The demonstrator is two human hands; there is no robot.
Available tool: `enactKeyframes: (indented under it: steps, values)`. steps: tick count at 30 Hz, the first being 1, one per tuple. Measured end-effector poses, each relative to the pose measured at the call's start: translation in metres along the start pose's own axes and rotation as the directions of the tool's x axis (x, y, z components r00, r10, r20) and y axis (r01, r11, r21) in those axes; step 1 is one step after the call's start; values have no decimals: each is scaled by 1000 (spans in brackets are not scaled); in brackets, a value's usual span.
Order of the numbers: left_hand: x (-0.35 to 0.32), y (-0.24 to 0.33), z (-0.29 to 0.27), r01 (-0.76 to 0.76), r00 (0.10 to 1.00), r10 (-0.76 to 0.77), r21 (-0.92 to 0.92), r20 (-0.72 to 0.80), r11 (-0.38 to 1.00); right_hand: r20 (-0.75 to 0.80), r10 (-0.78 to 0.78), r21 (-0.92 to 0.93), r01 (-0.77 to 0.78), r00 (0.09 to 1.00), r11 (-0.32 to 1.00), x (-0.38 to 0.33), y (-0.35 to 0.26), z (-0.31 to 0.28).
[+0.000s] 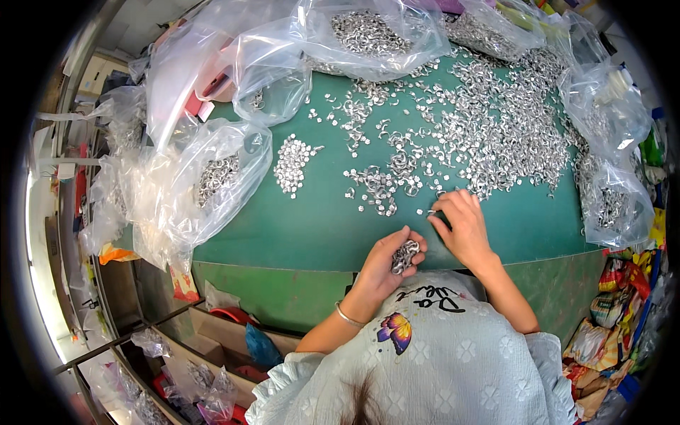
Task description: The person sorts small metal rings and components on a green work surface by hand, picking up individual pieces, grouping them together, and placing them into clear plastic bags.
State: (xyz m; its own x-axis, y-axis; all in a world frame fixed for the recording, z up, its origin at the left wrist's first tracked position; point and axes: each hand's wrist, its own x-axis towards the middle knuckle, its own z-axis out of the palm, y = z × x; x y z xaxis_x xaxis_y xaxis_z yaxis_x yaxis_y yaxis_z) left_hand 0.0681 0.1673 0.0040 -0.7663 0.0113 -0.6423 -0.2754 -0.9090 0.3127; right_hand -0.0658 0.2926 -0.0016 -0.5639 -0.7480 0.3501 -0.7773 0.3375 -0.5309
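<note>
From my remote post, I watch the green tabletop [319, 230]: a clear bag [173, 195] of metal pieces sits at its left edge; a compact cluster [291, 166] lies on its left part; at its near edge, the left hand [379, 265] cups silvery pieces [405, 258]; above it, the right hand [462, 225] bends, grip unclear to me; a broad heap [499, 127] covers its far right.

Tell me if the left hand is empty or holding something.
Holding something: silvery metal pieces lie heaped in the cupped left hand.
</note>
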Motion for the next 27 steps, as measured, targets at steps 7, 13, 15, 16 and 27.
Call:
enactKeyframes:
  steps: [7,13,15,16,27]
  values:
    - [7,2,20,52,994,-44,73,-99,996,149,60,339,-108,987,935,-9,-23,-30]
    - [14,-2,22,1,999,-11,220,48,976,-268,391,-61,-421,880,905,-13,34,-36]
    - [15,-2,25,-29,998,7,345,65,938,-263,383,-193,-437,886,878,-17,49,-17]
    - [15,-2,26,-45,997,15,404,77,914,-254,355,-221,-411,900,884,-18,46,-6]
    - [10,2,7,-33,989,18,101,148,994,154,-115,491,25,981,871,24,10,18]
